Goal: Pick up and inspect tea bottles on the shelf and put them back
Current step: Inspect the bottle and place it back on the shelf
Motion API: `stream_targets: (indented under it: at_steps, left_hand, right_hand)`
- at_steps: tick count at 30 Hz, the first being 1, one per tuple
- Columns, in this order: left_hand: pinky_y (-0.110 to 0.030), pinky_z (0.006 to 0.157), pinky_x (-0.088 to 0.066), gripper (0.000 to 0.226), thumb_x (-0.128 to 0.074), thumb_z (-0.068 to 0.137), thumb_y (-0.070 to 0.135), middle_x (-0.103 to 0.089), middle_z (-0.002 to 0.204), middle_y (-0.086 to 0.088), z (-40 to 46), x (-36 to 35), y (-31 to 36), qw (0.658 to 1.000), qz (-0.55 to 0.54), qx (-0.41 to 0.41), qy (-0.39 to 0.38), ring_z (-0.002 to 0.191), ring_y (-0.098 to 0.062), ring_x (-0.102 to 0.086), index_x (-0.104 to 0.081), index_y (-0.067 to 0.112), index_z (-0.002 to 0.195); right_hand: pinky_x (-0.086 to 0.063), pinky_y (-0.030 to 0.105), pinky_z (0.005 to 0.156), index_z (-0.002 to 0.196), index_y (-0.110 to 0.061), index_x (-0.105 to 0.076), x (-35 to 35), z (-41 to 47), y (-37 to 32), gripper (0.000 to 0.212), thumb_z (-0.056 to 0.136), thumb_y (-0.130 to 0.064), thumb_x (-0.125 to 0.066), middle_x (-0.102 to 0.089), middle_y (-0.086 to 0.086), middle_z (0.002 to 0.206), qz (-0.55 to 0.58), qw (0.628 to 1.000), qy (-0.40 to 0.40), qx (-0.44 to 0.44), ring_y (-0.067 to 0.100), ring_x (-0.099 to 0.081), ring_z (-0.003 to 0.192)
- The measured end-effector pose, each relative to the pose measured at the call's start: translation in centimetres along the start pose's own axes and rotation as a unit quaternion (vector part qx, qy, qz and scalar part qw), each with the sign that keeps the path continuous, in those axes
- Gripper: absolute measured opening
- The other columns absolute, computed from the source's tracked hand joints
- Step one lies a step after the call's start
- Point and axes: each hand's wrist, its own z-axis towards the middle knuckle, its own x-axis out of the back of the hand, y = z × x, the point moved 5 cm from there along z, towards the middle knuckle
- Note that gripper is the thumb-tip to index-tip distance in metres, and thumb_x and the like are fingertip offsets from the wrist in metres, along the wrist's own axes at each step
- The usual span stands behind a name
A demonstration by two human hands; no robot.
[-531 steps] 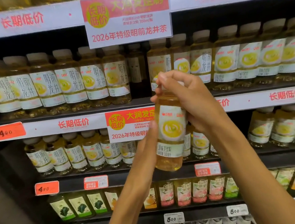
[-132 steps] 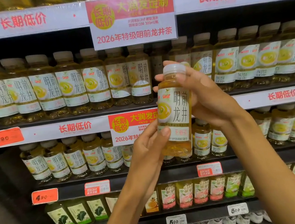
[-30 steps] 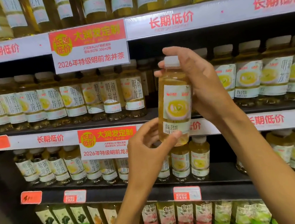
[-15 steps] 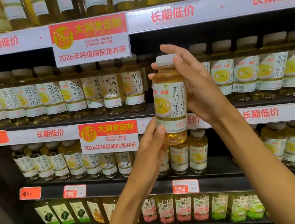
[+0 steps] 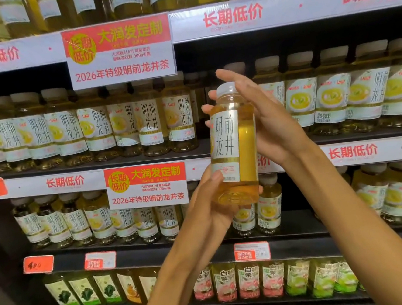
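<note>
I hold one tea bottle [image 5: 233,144] upright in front of the shelf: amber tea, white cap, white label with black characters turned partly to the left, a clear strip of tea facing me. My right hand [image 5: 267,122] wraps its upper half from the right, fingers curling over the cap and round the far side. My left hand [image 5: 209,205] cups its lower part from the left, thumb on the label's lower edge. Rows of the same tea bottles [image 5: 149,125] stand on the shelf behind.
A gap in the row on the middle shelf [image 5: 171,152] lies just behind the held bottle. A red-and-white promotion sign [image 5: 147,185] hangs on that shelf's edge, another sign [image 5: 119,50] above. More bottles [image 5: 128,222] fill the shelf below; different drinks [image 5: 250,279] stand lower down.
The bottle has been turned about its axis, so the label now faces left and bare tea faces me. Both hands keep hold of it at about the same height.
</note>
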Motion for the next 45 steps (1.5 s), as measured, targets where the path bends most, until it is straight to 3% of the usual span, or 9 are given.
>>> stream_targets:
  at_steps: [7, 11, 14, 21, 24, 32, 39, 42, 45]
  left_hand:
    - [-0.035, 0.102, -0.045, 0.073, -0.065, 0.076, 0.062, -0.065, 0.126, -0.002, 0.2, -0.2, -0.8, 0.989, 0.147, -0.007, 0.029, 0.119, -0.021, -0.06, -0.046, 0.026, 0.136]
    - [-0.025, 0.069, -0.055, 0.055, -0.059, 0.079, 0.064, -0.072, 0.099, -0.011, 0.3, -0.4, -0.8, 1.0, 0.005, 0.013, 0.013, 0.078, -0.02, -0.071, -0.068, 0.023, 0.115]
    - [-0.025, 0.059, -0.052, 0.059, -0.055, 0.079, 0.061, -0.069, 0.089, -0.014, 0.5, -0.2, -0.9, 0.997, -0.067, 0.025, -0.003, 0.065, -0.02, -0.066, -0.07, 0.015, 0.112]
    - [-0.036, 0.102, -0.046, 0.059, -0.045, 0.08, 0.071, -0.069, 0.119, 0.003, 0.1, 1.1, -0.5, 0.981, 0.175, -0.007, 0.078, 0.115, -0.013, -0.062, -0.057, 0.034, 0.125]
    - [-0.018, 0.088, -0.051, 0.05, -0.055, 0.075, 0.064, -0.068, 0.115, 0.017, 0.2, 0.2, 0.1, 0.971, 0.229, -0.041, 0.058, 0.11, -0.002, -0.062, -0.054, 0.041, 0.12]
    - [-0.03, 0.066, -0.055, 0.058, -0.073, 0.074, 0.053, -0.068, 0.095, -0.014, 0.8, -1.6, 0.0, 0.993, -0.083, 0.05, -0.066, 0.075, -0.02, -0.066, -0.066, 0.017, 0.118]
    - [-0.036, 0.092, -0.053, 0.06, -0.067, 0.075, 0.052, -0.068, 0.12, 0.003, 1.4, -0.3, 0.5, 0.989, 0.147, -0.02, 0.02, 0.112, -0.017, -0.064, -0.052, 0.029, 0.128]
    - [-0.015, 0.079, -0.052, 0.053, -0.066, 0.071, 0.044, -0.069, 0.114, 0.016, 1.7, -0.9, 1.2, 0.971, 0.226, -0.076, 0.027, 0.106, -0.003, -0.064, -0.051, 0.036, 0.121]
    - [-0.018, 0.08, -0.054, 0.051, -0.066, 0.07, 0.046, -0.071, 0.111, 0.011, 2.0, -0.9, 1.1, 0.972, 0.22, -0.07, 0.041, 0.104, -0.007, -0.066, -0.054, 0.035, 0.119]
  right_hand:
    - [-0.055, 0.039, 0.086, 0.121, -0.016, -0.059, -0.7, -0.2, -1.0, 0.029, 0.102, -0.026, -0.039, -0.071, 0.0, 0.1, -0.065, 0.997, 0.018, 0.043, 0.018, -0.068, 0.093]
    - [-0.057, 0.03, 0.076, 0.122, -0.021, -0.059, -0.8, -0.6, -0.9, 0.026, 0.1, -0.028, -0.044, -0.068, 0.005, 0.111, -0.144, 0.989, 0.006, 0.021, 0.024, -0.069, 0.099]
    - [-0.056, 0.041, 0.084, 0.122, -0.018, -0.058, -0.6, -0.7, -0.2, 0.027, 0.099, -0.025, -0.046, -0.066, 0.009, 0.11, -0.135, 0.991, 0.005, -0.006, 0.036, -0.063, 0.108]
    - [-0.059, 0.036, 0.077, 0.112, -0.022, -0.061, -1.1, -1.0, -1.5, 0.02, 0.102, -0.024, -0.043, -0.067, 0.003, 0.102, -0.263, 0.96, 0.051, 0.082, 0.02, -0.068, 0.097]
    - [-0.056, 0.037, 0.084, 0.111, -0.021, -0.06, -1.7, -1.0, -1.9, 0.02, 0.102, -0.024, -0.044, -0.066, 0.001, 0.104, -0.319, 0.94, 0.052, 0.112, 0.018, -0.067, 0.098]
    - [-0.056, 0.024, 0.068, 0.111, -0.026, -0.059, -1.5, -0.9, -2.4, 0.019, 0.101, -0.027, -0.044, -0.065, -0.001, 0.104, -0.239, 0.968, 0.022, 0.068, 0.015, -0.072, 0.088]
    - [-0.054, 0.022, 0.073, 0.105, -0.017, -0.058, -1.7, -1.3, -4.3, 0.013, 0.1, -0.013, -0.047, -0.062, -0.003, 0.099, -0.339, 0.926, 0.052, 0.159, 0.014, -0.068, 0.088]
    - [-0.053, 0.019, 0.076, 0.107, -0.018, -0.058, -2.1, -1.2, -4.5, 0.012, 0.1, -0.017, -0.048, -0.059, -0.011, 0.1, -0.389, 0.903, 0.066, 0.171, 0.011, -0.064, 0.093]
    - [-0.052, 0.017, 0.079, 0.107, -0.023, -0.059, -1.9, -0.7, -4.7, 0.017, 0.101, -0.029, -0.044, -0.061, -0.015, 0.099, -0.392, 0.909, 0.054, 0.134, 0.006, -0.064, 0.096]
